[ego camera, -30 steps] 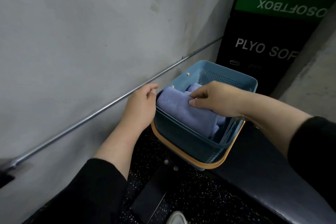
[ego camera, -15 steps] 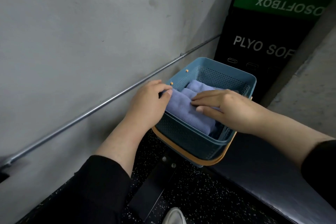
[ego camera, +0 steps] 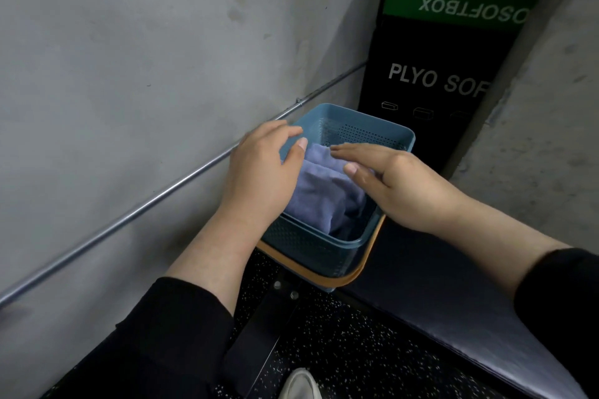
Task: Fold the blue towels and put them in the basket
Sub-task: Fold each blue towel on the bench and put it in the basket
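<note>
A teal perforated basket (ego camera: 366,134) with a tan handle folded down stands on the end of a dark padded bench. Folded blue towels (ego camera: 319,196) lie inside it. My left hand (ego camera: 259,172) rests over the basket's left rim, thumb at the towels' edge. Over the towels hovers my right hand (ego camera: 395,181), palm down and fingers straight, with its fingertips touching the cloth near the far end. Neither hand holds anything.
A grey concrete wall with a thin metal rail (ego camera: 146,207) runs along the left. Black and green soft boxes (ego camera: 431,74) stand against the wall behind the basket. The bench pad (ego camera: 437,311) stretches toward the lower right over a speckled black floor (ego camera: 340,350).
My right hand let go of the towel it was lowering and flattened on top of it. My left hand moved from the basket's outer side onto its rim.
</note>
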Available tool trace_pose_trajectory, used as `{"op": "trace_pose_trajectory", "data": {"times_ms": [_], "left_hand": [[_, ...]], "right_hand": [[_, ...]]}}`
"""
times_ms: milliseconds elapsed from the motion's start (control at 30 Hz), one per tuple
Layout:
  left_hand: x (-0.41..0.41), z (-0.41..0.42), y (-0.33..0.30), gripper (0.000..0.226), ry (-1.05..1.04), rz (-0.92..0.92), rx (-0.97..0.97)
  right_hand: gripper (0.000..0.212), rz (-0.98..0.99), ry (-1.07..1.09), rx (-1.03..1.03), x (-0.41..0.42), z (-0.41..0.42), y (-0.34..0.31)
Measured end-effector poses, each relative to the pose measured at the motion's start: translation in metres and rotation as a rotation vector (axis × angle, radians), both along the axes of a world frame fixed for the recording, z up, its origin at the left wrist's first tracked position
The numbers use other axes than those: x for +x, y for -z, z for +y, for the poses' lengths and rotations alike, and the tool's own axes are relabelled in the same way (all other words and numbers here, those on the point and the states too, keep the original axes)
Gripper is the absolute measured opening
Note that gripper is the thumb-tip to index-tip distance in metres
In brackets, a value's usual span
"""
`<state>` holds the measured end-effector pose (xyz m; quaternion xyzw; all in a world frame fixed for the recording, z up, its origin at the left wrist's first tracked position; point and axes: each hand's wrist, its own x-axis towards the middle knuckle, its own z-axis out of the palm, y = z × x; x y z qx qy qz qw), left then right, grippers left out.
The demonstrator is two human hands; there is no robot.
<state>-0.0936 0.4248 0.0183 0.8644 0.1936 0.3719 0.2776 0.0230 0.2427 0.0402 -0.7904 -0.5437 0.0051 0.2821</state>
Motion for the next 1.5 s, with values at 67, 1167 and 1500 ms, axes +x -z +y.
{"op": "trace_pose_trajectory", "data": {"times_ms": [67, 1167, 1500], "left_hand": [[0.007, -0.019, -0.008, 0.027, 0.022, -0.121, -0.006], [0.122, -0.482, 0.086, 0.037, 0.936, 0.543, 0.228], [0.135, -0.485, 0.098, 0.035, 0.941, 0.589, 0.206]], "right_hand": [[0.039, -0.008, 0.063, 0.086, 0.000, -0.020, -0.001], [0.030, 0.149, 1.492, -0.321, -0.011, -0.629, 0.157], [0.032, -0.008, 1.653, -0.059, 0.017, -0.631, 0.129]]}}
